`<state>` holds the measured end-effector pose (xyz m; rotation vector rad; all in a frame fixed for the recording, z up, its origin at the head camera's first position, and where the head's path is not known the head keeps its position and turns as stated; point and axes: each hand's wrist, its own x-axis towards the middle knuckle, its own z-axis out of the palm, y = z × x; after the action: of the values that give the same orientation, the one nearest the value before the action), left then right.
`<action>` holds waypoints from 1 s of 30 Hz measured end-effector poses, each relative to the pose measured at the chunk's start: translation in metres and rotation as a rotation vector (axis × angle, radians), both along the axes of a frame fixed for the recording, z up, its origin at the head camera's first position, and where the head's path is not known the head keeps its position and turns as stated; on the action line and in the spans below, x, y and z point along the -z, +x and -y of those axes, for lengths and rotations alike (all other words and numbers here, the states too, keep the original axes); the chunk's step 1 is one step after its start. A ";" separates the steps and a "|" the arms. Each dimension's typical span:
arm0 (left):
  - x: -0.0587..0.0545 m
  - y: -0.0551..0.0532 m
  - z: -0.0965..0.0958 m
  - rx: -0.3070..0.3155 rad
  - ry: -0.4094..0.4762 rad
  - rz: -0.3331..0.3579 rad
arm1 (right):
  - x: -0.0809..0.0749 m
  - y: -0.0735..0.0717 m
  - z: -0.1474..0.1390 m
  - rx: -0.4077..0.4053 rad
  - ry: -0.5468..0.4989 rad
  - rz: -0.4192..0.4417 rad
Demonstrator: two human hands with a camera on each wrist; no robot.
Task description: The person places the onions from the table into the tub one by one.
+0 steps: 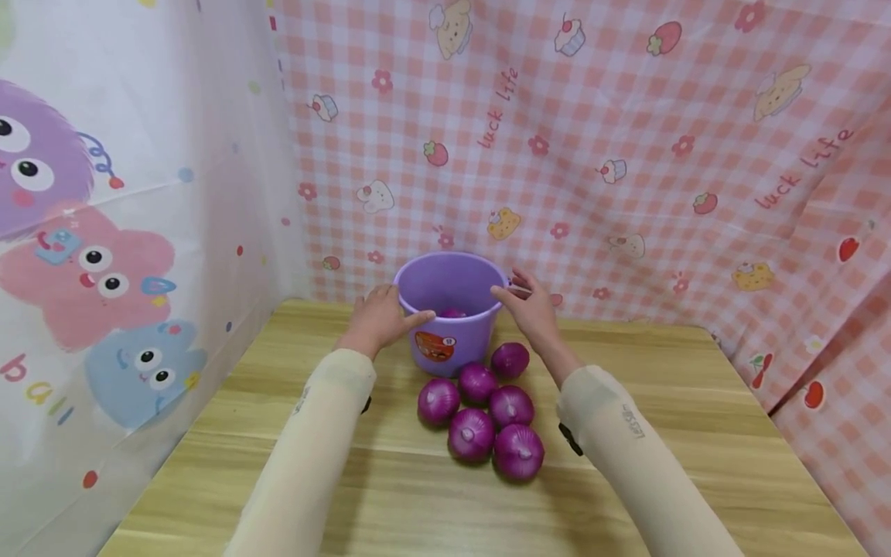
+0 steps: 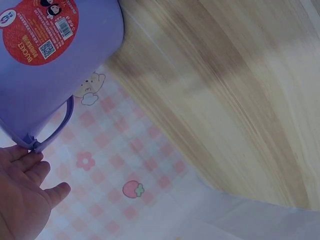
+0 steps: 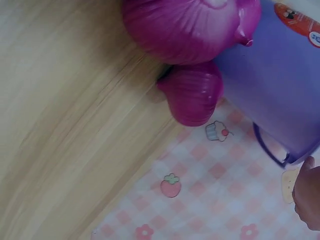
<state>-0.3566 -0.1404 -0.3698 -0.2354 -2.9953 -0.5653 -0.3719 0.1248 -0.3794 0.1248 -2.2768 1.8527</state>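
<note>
A purple bucket [image 1: 452, 340] with a red label stands near the back edge of the table, between both hands. Something purple-red [image 1: 454, 313], partly hidden by the front wall, shows inside it. My left hand [image 1: 379, 317] is at the bucket's left rim, thumb stretched along the front; in the left wrist view its fingertips touch the rim by the handle joint. My right hand [image 1: 532, 309] has its thumb at the right rim and its other fingers spread beyond it. Several red onions [image 1: 471, 435] lie clustered in front of the bucket, one [image 1: 510, 360] close to its right side.
The wood-grain table [image 1: 626, 464] reaches back to a pink checked cloth [image 1: 612, 116] hung behind it. A white cloth with cartoon figures [image 1: 230, 155] hangs along the left. In the left wrist view, the bucket's handle [image 2: 65, 120] hangs down beside its wall.
</note>
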 end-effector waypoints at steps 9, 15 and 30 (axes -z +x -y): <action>-0.001 0.000 0.002 0.002 -0.006 -0.005 | 0.031 -0.004 -0.033 0.058 0.066 0.010; 0.000 0.000 0.003 -0.002 -0.008 0.005 | 0.058 -0.001 -0.049 0.006 0.114 0.068; -0.002 0.001 0.001 0.009 -0.004 0.002 | 0.104 0.002 -0.063 -0.162 0.346 0.142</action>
<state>-0.3559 -0.1417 -0.3675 -0.2492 -2.9993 -0.5604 -0.3700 0.1882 -0.4839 0.2435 -2.7447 1.5610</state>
